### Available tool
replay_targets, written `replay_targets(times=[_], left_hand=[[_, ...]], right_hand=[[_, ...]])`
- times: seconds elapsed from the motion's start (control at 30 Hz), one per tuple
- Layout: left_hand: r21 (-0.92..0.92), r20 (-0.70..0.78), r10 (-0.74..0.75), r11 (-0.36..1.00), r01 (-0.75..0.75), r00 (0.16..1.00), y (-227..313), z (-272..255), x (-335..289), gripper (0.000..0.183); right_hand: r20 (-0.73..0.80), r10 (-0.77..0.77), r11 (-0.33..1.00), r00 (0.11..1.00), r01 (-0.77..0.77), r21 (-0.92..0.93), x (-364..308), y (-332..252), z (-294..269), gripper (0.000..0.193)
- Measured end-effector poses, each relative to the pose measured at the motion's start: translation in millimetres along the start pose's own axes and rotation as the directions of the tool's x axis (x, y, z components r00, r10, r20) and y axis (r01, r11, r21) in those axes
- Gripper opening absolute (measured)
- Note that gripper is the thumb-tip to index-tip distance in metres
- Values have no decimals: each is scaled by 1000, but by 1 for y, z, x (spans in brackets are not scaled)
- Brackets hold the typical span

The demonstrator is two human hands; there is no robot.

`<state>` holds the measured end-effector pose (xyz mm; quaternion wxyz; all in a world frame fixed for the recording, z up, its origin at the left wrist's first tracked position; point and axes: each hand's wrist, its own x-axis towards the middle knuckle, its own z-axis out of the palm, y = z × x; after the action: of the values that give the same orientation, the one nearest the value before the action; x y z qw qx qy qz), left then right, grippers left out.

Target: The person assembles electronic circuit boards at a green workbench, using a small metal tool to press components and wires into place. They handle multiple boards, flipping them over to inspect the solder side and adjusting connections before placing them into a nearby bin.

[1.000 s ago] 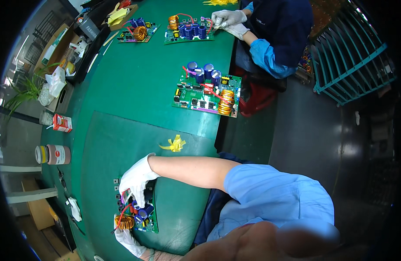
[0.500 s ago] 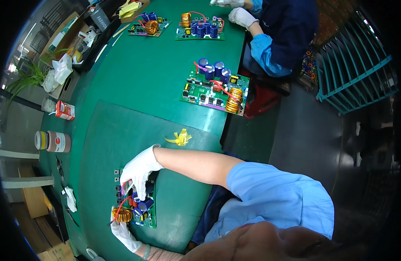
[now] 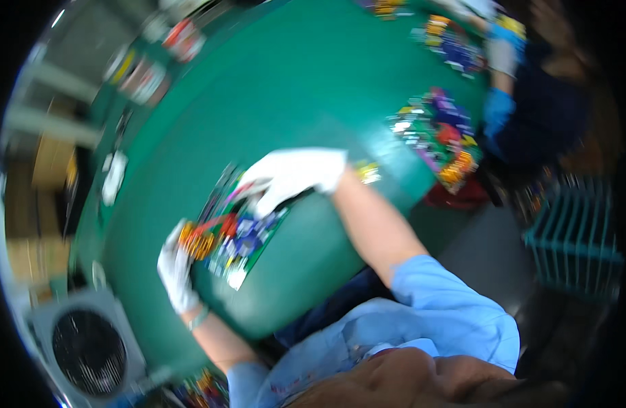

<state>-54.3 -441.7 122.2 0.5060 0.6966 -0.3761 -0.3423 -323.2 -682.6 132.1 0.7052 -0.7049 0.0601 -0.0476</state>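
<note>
A green circuit board (image 3: 221,266) lies on the green table, blurred by motion. It carries a copper-wound toroidal coil (image 3: 197,243), blue capacitors (image 3: 250,234) and a red wire (image 3: 214,223). My left hand (image 3: 174,268), in a white glove, closes on the board's corner beside the coil; its fingertips are partly hidden. From above, my gloved right hand (image 3: 292,178) reaches over the other end, fingers bent down onto the board around a pinkish wire (image 3: 237,193). That hand covers part of the board.
A yellow ribbon scrap (image 3: 369,173) lies beyond my right wrist. Another populated board (image 3: 439,139) sits at the right edge, near a co-worker's gloved hand (image 3: 503,54). Jars (image 3: 140,78) and a white cloth (image 3: 114,179) line the left; a grey fan (image 3: 89,343) stands lower left.
The view has swung, so the table and boards appear turned and shifted, and the fan has come into view. Both my hands stay at the same circuit board.
</note>
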Motion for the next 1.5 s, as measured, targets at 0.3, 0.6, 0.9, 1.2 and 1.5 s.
replay_targets(times=[0.3,0.6,0.9,1.2,1.5], left_hand=[[-45,65,-8,999,11,998,8,-9,-4,60],[424,108,249,864,-272,962,23,31,-5,74],[274,45,230,933,-234,972,11,33,-7,66],[238,13,157,959,-156,987,13,34,-7,66],[247,37,178,952,-182,983,14,35,-8,65]], right_hand=[[-190,248,969,950,-242,54,1,-17,4,31],[-308,309,929,900,-355,-107,2,-13,-10,25],[-326,5,848,945,-177,-500,1,-11,-5,42],[-425,-45,832,904,-201,-516,-2,1,-2,41],[-442,-60,827,895,-203,-524,-1,5,-1,48]])
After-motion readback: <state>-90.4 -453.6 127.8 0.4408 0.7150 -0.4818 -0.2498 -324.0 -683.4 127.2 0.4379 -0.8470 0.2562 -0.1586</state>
